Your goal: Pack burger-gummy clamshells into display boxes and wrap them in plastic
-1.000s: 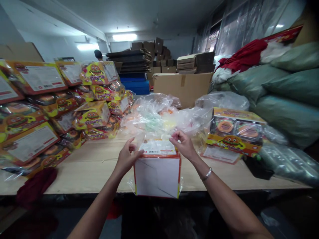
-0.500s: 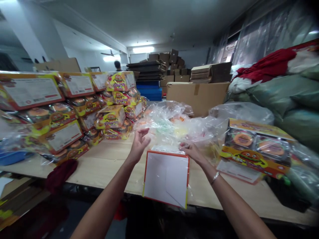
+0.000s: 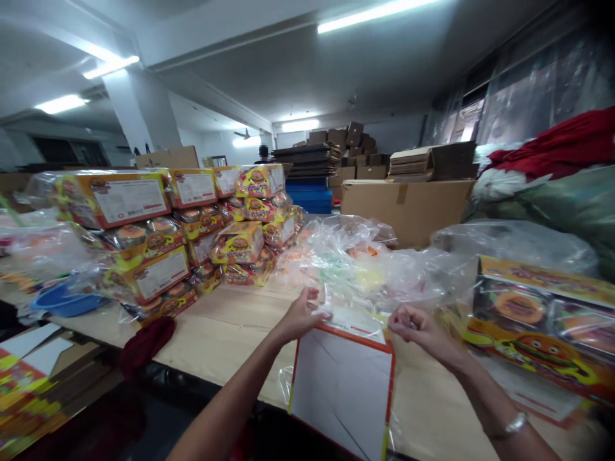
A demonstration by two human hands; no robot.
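Observation:
A box with a white panel (image 3: 342,390) and red-orange edges stands in clear plastic wrap in front of me, overhanging the table's near edge. My left hand (image 3: 302,315) is at its upper left corner, with thumb and fingers closed on the clear plastic wrap (image 3: 328,296). At the upper right corner my right hand (image 3: 417,330) has its fingers curled in a pinch. Whatever is between those fingertips is too small and blurred to make out. Just beyond the box lies a heap of clear plastic bags (image 3: 355,256).
Wrapped burger-print boxes (image 3: 163,240) are stacked at the left, beside a blue basin (image 3: 67,299) and a dark red cloth (image 3: 148,346). Another burger-print box (image 3: 538,320) stands close on the right. Behind the bags is a large carton (image 3: 403,208).
My view has tilted up and turned left. The left hand has come to the box's upper left corner and closed on the plastic. The right hand remains by the upper right corner.

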